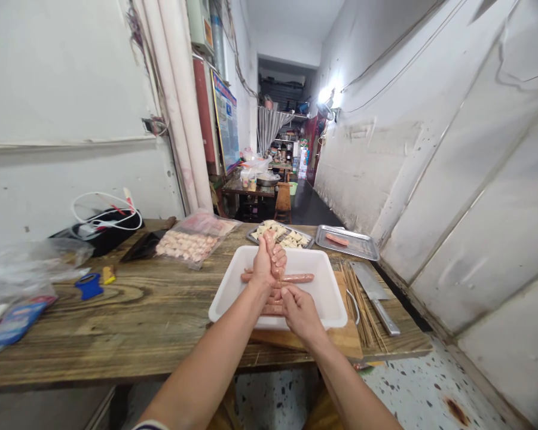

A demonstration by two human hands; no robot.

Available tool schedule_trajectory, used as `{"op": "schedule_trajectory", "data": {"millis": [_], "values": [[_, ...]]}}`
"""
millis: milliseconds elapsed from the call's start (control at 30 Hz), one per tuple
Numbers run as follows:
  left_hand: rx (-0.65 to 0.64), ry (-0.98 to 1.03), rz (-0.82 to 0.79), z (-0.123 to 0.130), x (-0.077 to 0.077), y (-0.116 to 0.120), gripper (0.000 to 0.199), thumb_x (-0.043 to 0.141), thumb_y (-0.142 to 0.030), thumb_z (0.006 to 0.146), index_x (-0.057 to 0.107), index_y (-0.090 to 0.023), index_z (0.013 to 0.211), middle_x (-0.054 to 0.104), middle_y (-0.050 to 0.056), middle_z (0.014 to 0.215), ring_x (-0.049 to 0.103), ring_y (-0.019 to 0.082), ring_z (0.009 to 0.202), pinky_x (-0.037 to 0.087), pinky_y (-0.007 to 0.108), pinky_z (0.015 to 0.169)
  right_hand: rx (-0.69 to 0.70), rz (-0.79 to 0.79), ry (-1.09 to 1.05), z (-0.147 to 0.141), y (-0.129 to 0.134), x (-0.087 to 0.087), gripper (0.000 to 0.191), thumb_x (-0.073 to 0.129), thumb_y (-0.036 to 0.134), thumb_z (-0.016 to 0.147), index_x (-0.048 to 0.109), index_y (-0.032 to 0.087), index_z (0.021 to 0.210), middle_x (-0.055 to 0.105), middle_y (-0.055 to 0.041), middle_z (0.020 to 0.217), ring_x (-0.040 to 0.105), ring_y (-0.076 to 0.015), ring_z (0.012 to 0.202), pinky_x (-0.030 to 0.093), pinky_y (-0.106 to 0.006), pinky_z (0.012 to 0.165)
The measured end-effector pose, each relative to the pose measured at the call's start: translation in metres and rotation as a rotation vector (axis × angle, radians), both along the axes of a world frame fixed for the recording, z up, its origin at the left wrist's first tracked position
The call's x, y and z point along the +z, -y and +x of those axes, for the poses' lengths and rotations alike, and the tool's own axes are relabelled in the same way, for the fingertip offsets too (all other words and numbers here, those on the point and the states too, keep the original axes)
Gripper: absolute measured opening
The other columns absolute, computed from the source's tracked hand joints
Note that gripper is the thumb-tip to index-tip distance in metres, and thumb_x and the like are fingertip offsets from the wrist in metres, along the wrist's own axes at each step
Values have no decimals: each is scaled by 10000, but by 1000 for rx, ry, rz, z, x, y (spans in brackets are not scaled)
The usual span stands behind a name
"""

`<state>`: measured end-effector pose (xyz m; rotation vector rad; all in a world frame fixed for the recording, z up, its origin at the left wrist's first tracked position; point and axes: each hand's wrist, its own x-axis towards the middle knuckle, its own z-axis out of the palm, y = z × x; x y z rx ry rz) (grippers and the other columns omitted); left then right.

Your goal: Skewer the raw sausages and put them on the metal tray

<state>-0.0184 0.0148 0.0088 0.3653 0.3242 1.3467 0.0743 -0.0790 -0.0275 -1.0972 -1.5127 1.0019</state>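
A white plastic tub (327, 298) stands on a wooden board, with several reddish sausages (301, 278) lying inside it. Over the tub, my left hand (269, 260) is wrapped round a sausage (269, 237) that points up and away. My right hand (298, 306) is just below and to the right of it, its thumb and fingertips pinched together near the base of the left hand. Whatever those fingertips hold is too small to make out. Part of the sausages in the tub is hidden by my hands.
Thin wooden skewers (363, 307) and a cleaver (370, 280) lie right of the tub. Behind are a metal tray (363, 243) with one sausage and a tray of pale folded pieces (293, 240). Leftward are a bag of meat pieces (186, 246) and a blue object (88, 286).
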Motion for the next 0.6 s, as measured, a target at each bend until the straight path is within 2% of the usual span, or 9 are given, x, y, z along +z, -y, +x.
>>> {"op": "schedule_trajectory", "data": {"millis": [100, 233, 400, 600], "values": [[-2, -18, -6, 1, 0, 0, 471, 545, -634, 753, 430, -186, 665, 273, -96, 406, 235, 40, 267, 237, 162, 297, -40, 134, 123, 1, -1, 1, 282, 393, 304, 879, 594, 180, 724, 617, -31, 654, 570, -164, 636, 440, -242, 557], [0, -34, -10, 2, 1, 1, 470, 560, -631, 744, 430, -185, 671, 278, -97, 410, 235, 37, 268, 238, 163, 301, -87, 223, 191, -2, 0, 2, 293, 362, 254, 893, 617, 167, 777, 683, -78, 783, 612, -189, 736, 473, -277, 681], [40, -2, 16, 3, 1, 2, 450, 552, -623, 755, 446, -188, 708, 272, -98, 421, 238, 39, 277, 226, 159, 303, -134, 197, 134, -9, 0, -1, 297, 344, 241, 883, 610, 168, 773, 674, -74, 747, 621, -191, 727, 477, -275, 686], [48, 8, 17, 3, 3, 4, 442, 551, -619, 756, 453, -188, 724, 284, -92, 437, 249, 39, 290, 223, 158, 306, -210, 221, 165, -14, -2, -3, 278, 346, 213, 859, 595, 173, 744, 656, -65, 696, 600, -185, 680, 461, -269, 645]]}}
